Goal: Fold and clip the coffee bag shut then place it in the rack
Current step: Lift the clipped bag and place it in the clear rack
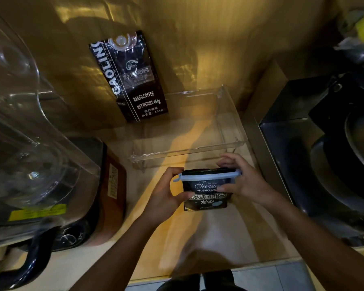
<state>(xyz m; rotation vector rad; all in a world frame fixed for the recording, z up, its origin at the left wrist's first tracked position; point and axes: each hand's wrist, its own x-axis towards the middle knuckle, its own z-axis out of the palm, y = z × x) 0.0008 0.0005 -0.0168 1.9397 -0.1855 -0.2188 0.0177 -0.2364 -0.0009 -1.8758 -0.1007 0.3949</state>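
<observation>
A small black coffee bag (206, 196) with white lettering is held upright above the counter, its top folded over. A pale blue clip (208, 176) runs across the folded top. My left hand (166, 194) grips the bag's left side, thumb on the front. My right hand (244, 181) holds the right side, fingers over the clip's right end. Just beyond the bag stands a clear plastic rack (189, 152), with nothing visible in it.
A larger black coffee bag (130, 76) leans against the back wall behind the rack. A glass blender jug with a black handle (29, 164) fills the left. A dark sink (315, 156) with pans lies to the right. The counter's front edge is near my body.
</observation>
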